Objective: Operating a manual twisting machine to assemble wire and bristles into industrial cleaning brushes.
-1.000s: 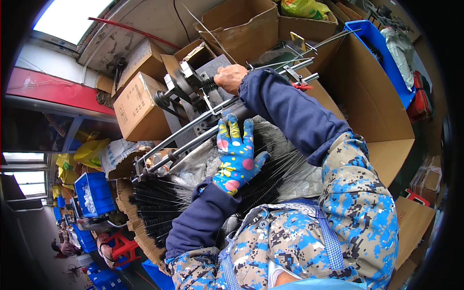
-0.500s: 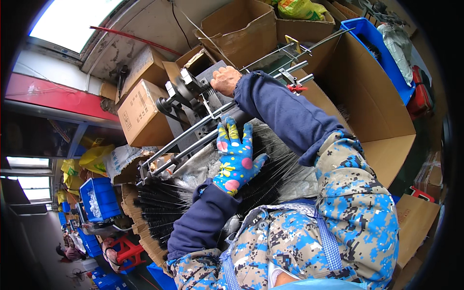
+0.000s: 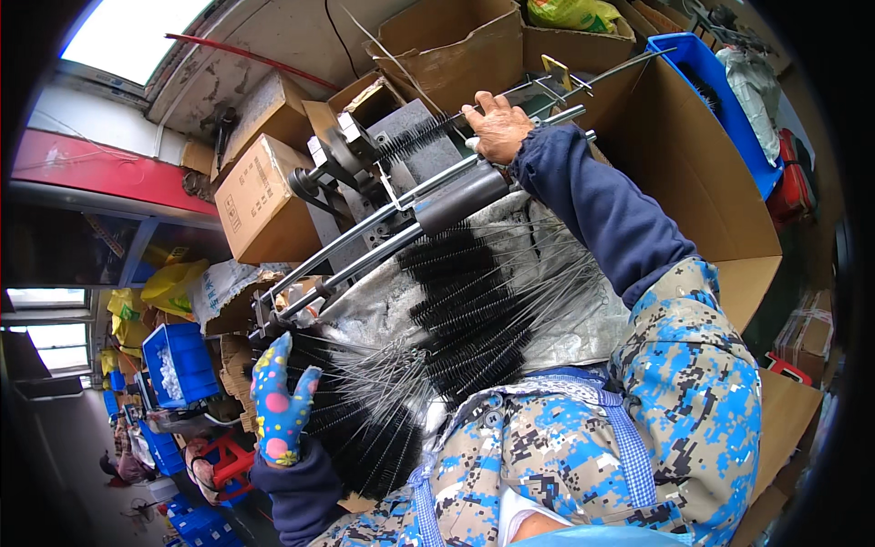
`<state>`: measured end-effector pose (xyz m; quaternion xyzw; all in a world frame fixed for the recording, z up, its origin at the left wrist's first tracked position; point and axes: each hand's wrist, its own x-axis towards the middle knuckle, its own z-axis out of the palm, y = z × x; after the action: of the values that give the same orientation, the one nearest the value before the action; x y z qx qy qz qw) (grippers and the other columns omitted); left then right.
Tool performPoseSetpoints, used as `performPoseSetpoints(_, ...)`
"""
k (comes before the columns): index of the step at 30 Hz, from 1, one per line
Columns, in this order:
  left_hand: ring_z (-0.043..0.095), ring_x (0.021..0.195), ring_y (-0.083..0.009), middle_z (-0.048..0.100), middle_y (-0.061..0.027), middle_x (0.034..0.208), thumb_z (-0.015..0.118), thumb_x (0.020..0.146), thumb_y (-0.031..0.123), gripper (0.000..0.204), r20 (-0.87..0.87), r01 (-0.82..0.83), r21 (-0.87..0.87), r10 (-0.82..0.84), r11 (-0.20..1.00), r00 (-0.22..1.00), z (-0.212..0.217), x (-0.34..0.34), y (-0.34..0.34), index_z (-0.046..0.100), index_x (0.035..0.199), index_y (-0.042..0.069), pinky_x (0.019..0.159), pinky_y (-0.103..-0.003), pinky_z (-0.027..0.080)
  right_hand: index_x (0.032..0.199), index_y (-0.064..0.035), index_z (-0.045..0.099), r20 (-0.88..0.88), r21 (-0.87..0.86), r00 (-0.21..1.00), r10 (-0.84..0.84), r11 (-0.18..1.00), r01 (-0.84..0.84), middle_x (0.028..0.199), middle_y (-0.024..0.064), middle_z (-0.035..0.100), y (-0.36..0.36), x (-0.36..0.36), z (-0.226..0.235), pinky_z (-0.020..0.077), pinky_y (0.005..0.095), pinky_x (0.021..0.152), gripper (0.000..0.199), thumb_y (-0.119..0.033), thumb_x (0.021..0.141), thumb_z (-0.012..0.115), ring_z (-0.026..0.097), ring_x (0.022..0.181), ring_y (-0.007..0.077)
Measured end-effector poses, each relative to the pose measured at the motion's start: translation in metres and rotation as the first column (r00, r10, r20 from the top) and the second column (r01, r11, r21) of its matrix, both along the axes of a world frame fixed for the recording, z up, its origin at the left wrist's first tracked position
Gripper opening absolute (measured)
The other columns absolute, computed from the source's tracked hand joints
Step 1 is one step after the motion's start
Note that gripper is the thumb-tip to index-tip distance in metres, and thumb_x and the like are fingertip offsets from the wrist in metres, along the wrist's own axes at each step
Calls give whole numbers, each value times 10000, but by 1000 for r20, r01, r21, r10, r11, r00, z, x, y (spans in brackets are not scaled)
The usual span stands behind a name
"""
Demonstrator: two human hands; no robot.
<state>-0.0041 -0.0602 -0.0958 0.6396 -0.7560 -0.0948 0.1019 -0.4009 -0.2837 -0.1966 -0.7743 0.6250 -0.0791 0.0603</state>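
My right hand [image 3: 499, 128], bare, curls its fingers round the outer end of a black twisted-wire brush [image 3: 415, 139]. That brush lies along a small bench machine [image 3: 357, 169], its other end at the machine's round head. A glove with bright flowers on blue covers my left hand [image 3: 281, 406]. It holds nothing, thumb apart from the fingers, beside the left end of the steel rails [image 3: 365, 246]. Across my lap a grey sheet [image 3: 570, 314] carries a heap of black wire brushes [image 3: 465, 310], their bare wire stems fanned out.
A dark cylinder [image 3: 463, 199] sits along the rails. An open cardboard box [image 3: 693, 182] stands at the right, with a blue bin [image 3: 720, 114] beyond it. A closed carton [image 3: 264, 196] is left of the machine. Another blue bin [image 3: 182, 365] and a red stool [image 3: 223, 465] are at far left.
My left hand has moved from the rails' middle down to their left end. My right hand has slid right, away from the machine's head, baring the brush. The cylinder shows more.
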Motion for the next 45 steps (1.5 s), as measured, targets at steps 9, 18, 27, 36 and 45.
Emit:
performPoseSetpoints(9,471,1142,-323,501,-164,1239,729,704,262,727,334,-387,115,331,915,882,0,49,65,394,1321,72,986,-391,336,1253,-30,429,24,-46,1000,-19,999,20,1155,155,477,7,19,-7,396,452,839,515,-290,829,564,468,1086,302)
performPoseSetpoints(18,418,1204,-192,462,-115,1304,695,653,-24,751,-344,-379,300,470,875,813,-23,78,88,386,1334,43,999,-305,308,1243,-34,427,46,-11,999,3,1000,-3,1156,142,482,9,45,-10,378,450,841,489,-279,837,548,469,1082,287)
performPoseSetpoints(27,569,904,-174,612,-79,1077,680,632,-25,612,-200,-414,163,441,896,875,-21,82,80,548,1217,94,816,-305,440,1230,11,432,73,-49,995,73,996,-70,1139,149,513,14,88,-8,390,449,825,473,-250,843,508,496,1056,283)
performPoseSetpoints(36,584,880,-184,626,-92,988,630,680,-34,468,-184,-372,-18,362,928,914,-14,47,65,571,1138,45,824,-292,442,1158,51,450,77,-58,991,106,993,-102,1088,180,537,22,147,-3,422,434,797,406,-139,801,482,533,1013,287)
performPoseSetpoints(45,569,860,-169,589,-127,1029,550,723,-71,269,-826,-453,-131,156,882,542,-31,97,63,561,984,-6,825,-290,448,1165,-14,452,-82,59,996,20,998,-15,1130,156,483,-1,29,-3,424,453,826,408,-213,819,538,479,1061,320)
